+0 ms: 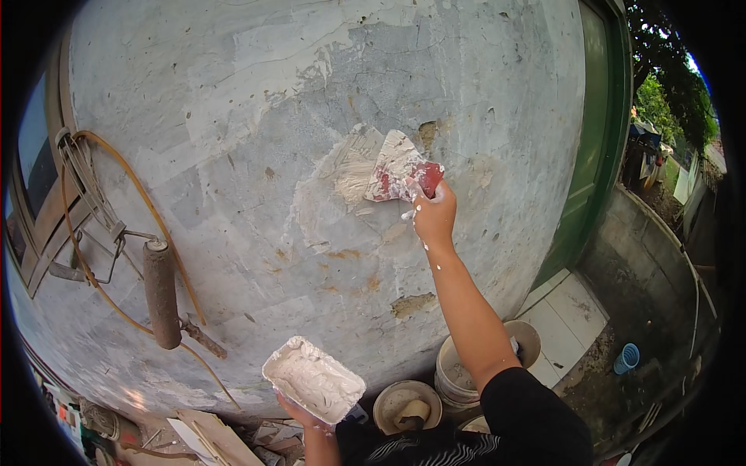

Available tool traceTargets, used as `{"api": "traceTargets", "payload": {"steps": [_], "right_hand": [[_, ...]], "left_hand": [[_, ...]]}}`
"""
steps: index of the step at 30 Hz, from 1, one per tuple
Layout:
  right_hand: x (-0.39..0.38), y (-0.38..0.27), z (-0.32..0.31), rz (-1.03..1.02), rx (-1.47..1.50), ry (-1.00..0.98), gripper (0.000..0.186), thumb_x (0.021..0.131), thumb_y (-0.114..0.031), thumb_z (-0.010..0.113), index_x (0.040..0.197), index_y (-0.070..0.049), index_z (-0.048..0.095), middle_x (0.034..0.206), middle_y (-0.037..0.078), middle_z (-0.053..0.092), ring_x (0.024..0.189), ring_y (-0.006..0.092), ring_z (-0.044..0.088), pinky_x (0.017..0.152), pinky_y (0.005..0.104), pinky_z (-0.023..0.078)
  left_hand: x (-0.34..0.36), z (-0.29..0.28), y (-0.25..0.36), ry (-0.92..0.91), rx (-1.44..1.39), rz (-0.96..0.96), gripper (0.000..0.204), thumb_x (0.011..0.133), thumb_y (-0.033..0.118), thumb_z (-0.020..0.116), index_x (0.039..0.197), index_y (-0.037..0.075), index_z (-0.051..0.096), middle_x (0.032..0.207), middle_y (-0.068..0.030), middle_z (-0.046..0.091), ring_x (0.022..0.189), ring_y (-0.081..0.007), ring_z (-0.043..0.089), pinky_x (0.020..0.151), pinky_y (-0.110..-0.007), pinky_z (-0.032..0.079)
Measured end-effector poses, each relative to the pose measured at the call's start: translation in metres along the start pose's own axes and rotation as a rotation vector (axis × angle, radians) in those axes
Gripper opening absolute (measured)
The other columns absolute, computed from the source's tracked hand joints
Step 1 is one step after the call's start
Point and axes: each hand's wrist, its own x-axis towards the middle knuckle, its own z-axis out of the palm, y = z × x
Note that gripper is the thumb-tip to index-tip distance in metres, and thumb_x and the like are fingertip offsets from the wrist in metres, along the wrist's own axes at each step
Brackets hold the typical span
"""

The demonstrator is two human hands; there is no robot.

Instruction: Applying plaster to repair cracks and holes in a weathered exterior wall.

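Note:
My right hand (434, 217) grips the red handle of a broad putty knife (392, 165) and holds it up at the wall. Pale putty coats the blade, and spots of it dot my fingers and wrist. Just left of the blade is a patch of fresh putty (353, 175) on the worn grey wall (233, 171). Whether the blade's edge touches the wall I cannot tell. Low in front of me, my left hand (305, 415) holds a rectangular tub (273, 383) of putty from beneath. Its fingers are mostly hidden under the tub.
A dirty paint roller (160, 295) and a yellow-brown hose (144, 190) hang by the window at left. Below stand buckets (454, 377) and a round bowl (386, 404). Wood scraps (210, 441) lie at lower left. Right are a green door (584, 155) and a blue plastic cup (626, 358).

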Motion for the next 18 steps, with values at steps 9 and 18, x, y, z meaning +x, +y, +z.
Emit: {"api": "traceTargets", "payload": {"steps": [9, 18], "right_hand": [[-0.005, -0.033, -0.030, -0.224, -0.086, 0.052, 0.015, 0.078, -0.001, 0.061, 0.093, 0.001, 0.061, 0.085, 0.006, 0.062, 0.073, 0.0162, 0.056, 0.065, 0.0286, 0.044], [-0.052, -0.016, 0.036, -0.907, -0.686, -0.205, 0.046, 0.066, 0.003, 0.056, 0.109, -0.011, 0.064, 0.110, 0.007, 0.059, 0.104, 0.0287, 0.053, 0.085, 0.0415, 0.038]], "left_hand": [[-0.002, 0.000, 0.004, 0.036, -0.013, 0.010, 0.066, 0.083, 0.058, 0.034, 0.131, 0.012, 0.042, 0.126, -0.0105, 0.049, 0.109, -0.0331, 0.052, 0.090, -0.049, 0.044], [-0.001, 0.001, -0.002, 0.008, 0.004, 0.003, 0.067, 0.083, 0.058, 0.035, 0.130, 0.011, 0.042, 0.125, -0.0114, 0.050, 0.110, -0.0331, 0.052, 0.091, -0.049, 0.044]]}}
